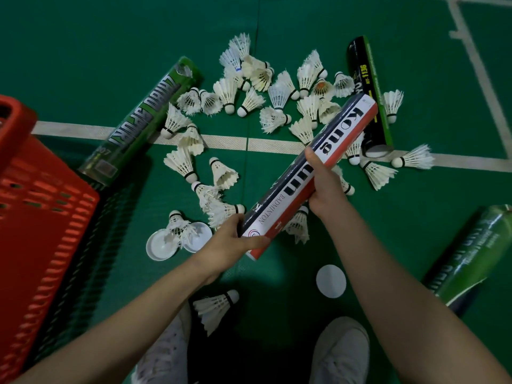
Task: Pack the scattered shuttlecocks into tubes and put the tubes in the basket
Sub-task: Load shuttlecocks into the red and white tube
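Observation:
Both hands hold a white, red and dark tube [343,128] slantwise above the green floor. My left hand [235,242] grips its near end, fingers curled round it. My right hand [324,187] grips its middle, thumb on top. Several white feather shuttlecocks [277,98] lie scattered on the floor beyond and beneath the tube. One shuttlecock [213,309] lies close to my feet. A red plastic basket [36,217] stands at the left edge.
A green tube [144,117] lies beside the basket, a black tube [368,90] at the back right, another green tube [476,256] at the right. Two white caps [163,245] lie left of my left hand, one cap [331,281] between my arms. White shoes [340,353] below.

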`<state>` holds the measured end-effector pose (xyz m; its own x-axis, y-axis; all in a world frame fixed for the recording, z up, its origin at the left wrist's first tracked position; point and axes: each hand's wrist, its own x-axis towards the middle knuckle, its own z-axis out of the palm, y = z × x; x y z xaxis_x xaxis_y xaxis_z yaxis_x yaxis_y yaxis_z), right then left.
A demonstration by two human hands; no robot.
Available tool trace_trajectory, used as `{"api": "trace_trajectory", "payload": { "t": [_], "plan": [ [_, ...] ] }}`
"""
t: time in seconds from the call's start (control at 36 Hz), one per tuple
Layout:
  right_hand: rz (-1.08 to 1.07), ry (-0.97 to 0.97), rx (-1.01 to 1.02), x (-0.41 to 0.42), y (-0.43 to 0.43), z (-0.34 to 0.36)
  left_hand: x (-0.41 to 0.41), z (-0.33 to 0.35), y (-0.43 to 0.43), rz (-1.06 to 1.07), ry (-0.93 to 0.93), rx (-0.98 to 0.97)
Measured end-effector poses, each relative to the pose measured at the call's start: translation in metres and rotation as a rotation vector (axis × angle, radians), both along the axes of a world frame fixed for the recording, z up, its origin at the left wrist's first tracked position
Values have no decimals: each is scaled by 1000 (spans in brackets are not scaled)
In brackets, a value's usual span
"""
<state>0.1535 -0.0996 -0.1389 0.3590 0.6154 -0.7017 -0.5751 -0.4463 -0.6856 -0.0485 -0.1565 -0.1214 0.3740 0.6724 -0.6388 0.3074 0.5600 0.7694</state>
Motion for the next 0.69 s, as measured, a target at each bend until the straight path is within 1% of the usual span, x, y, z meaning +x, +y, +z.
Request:
{"api": "trace_trajectory", "payload": {
  "t": [0.08,0.22,0.31,0.42,0.47,0.56,0.69],
  "plan": [
    [8,-9,-1,-5,-5,-2,3,-1,-3,-20,-10,30],
    [-42,-28,68,1,-13,1,3,0,-6,-18,-23,105],
    [-81,14,96,7,-17,4,-2,2,-3,5,-20,73],
    [-129,70,109,10,-22,3,-3,2,-3,-91,50,31],
    [-119,77,97,7,-21,1,3,-1,-8,-70,64,89],
    [-76,62,81,-2,-20,1,7,-9,-12,-92,134,251],
    [-58,42,133,-9,-15,7,2,-13,-9,-103,158,310]
  ]
}}
